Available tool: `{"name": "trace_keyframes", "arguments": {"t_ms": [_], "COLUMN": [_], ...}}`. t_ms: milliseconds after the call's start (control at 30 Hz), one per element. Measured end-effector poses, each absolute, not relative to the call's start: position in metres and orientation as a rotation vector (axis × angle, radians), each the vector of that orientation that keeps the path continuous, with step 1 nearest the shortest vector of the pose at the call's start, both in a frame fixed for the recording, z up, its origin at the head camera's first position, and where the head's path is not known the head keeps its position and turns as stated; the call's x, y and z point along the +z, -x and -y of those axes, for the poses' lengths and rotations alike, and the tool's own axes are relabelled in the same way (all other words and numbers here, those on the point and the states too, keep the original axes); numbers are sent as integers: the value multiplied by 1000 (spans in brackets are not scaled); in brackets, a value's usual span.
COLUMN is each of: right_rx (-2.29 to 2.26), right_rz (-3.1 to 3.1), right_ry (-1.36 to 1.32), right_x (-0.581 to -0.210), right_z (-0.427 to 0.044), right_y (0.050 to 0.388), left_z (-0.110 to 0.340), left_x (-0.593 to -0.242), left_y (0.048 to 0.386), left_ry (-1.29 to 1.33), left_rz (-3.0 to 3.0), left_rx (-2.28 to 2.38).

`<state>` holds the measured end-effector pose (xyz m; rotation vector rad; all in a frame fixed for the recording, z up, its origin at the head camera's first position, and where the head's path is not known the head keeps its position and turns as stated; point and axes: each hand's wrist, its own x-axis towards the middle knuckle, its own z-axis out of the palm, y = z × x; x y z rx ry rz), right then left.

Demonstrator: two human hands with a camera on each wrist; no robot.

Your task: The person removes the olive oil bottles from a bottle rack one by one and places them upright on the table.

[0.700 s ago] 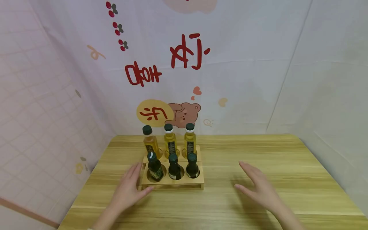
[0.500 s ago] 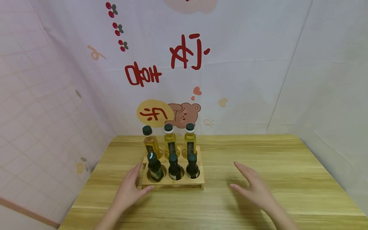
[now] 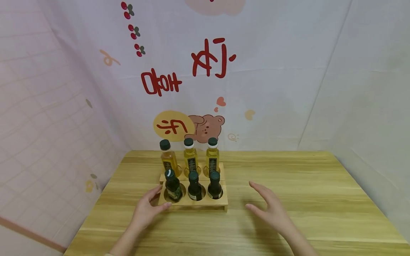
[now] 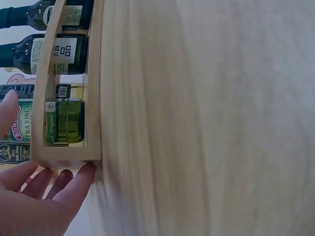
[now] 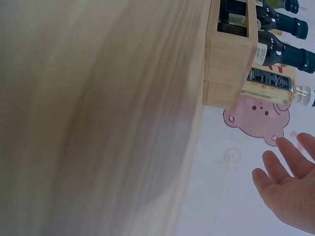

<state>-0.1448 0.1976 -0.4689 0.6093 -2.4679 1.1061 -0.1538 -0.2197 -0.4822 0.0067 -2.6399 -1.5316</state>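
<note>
My right hand (image 3: 269, 209), fingers wide, has drifted left toward the rack (image 3: 204, 182); my left hand (image 3: 145, 210) stays spread at its left end. Sitting lower centre, the rack runs lengthwise left to right, front toward the bottom edge.

My left hand (image 3: 145, 212): thumb spread wide of my lightly bent fingers;
My right hand (image 3: 270, 210): fingers extended, thumb apart;
My forearms (image 3: 129, 236): both angled inward
</note>
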Motion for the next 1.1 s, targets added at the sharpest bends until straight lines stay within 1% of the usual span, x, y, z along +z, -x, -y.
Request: {"name": "trace_keyframes", "arguments": {"t_ms": [233, 667, 1100], "right_rx": [1198, 1375, 1575], "right_rz": [2444, 2501, 2419], "right_ry": [-643, -633, -662], "right_x": [-474, -472, -470], "right_z": [-187, -162, -135], "right_y": [149, 161, 175], "left_z": [219, 221, 223], "left_x": [-488, -493, -496], "left_y": [156, 155, 155], "left_ry": [31, 1, 24], "left_rz": [2587, 2609, 2629], "left_rx": [-1603, -1552, -1492]}}
